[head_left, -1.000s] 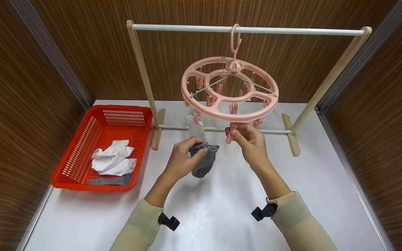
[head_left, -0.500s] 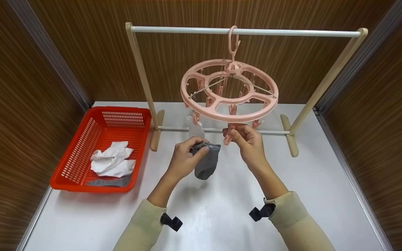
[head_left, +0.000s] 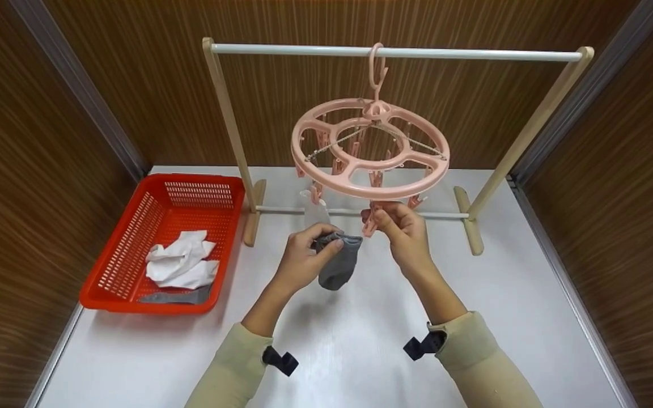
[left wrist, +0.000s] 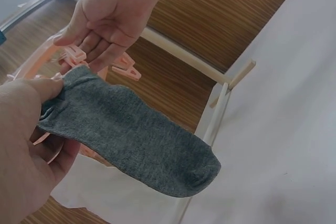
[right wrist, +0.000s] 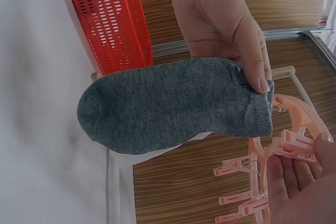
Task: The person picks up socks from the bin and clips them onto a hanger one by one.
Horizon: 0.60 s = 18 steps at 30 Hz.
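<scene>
By its cuff, a grey sock (head_left: 340,265) is pinched in my left hand (head_left: 304,258), thumb in front and fingers behind, with the toe hanging down. In the left wrist view the sock (left wrist: 136,129) spans the middle of the picture. My right hand (head_left: 408,235) grips a pink clothespin (head_left: 370,224) between thumb and fingers, just right of the sock's cuff and apart from it. That clothespin hangs from the round pink drying hanger (head_left: 355,186). A white sock-like cloth (head_left: 316,211) hangs from another clothespin (head_left: 316,192) on the hanger's left side.
The hanger hooks over the white bar (head_left: 281,50) of a wood-legged rack. At left stands a red basket (head_left: 230,187) holding white cloth (head_left: 182,263) and a grey piece (head_left: 176,297). Several more clothespins hang under the ring. Wood-grain panels enclose the white table.
My left hand has moved slightly right with the grey sock, bringing its cuff nearer the clothespin. The right hand keeps hold of the clothespin. The whole view has shifted slightly.
</scene>
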Tool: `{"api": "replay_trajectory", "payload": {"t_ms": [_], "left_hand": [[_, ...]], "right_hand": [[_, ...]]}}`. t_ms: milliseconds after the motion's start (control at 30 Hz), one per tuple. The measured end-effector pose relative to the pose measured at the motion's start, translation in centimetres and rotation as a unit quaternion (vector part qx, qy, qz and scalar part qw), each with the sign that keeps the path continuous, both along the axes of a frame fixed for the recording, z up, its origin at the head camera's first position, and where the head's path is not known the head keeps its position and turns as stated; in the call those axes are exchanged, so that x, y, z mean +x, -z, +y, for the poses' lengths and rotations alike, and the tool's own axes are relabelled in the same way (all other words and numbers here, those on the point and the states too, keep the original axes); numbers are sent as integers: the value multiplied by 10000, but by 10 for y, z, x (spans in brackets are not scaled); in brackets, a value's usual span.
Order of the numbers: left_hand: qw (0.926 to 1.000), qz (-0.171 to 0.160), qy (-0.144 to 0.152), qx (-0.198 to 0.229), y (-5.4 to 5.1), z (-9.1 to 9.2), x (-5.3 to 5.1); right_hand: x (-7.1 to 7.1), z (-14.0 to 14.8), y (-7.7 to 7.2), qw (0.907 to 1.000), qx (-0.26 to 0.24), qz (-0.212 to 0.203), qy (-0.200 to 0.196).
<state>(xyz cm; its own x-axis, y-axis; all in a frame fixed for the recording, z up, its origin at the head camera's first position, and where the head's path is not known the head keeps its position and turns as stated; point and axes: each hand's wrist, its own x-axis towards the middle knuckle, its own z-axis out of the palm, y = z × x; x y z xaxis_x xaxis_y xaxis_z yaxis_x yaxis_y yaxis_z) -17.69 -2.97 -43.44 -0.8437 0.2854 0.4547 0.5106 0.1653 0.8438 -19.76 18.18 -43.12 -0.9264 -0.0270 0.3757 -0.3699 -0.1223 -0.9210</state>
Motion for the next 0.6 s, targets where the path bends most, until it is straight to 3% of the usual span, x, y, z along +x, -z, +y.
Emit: {"api": "replay_trajectory", "payload": {"t_ms": [100, 333, 600], "left_hand": [[9999, -81, 20, -60, 2, 1, -1], [9995, -241, -88, -184, 25, 5, -15], [9998, -96, 119, -113, 31, 5, -19]], "right_hand": [[0, 0, 0, 10000, -10, -15, -2], [0, -1, -1, 10000, -36, 71, -32], [1, -2, 0, 10000, -51, 28, -10]]}}
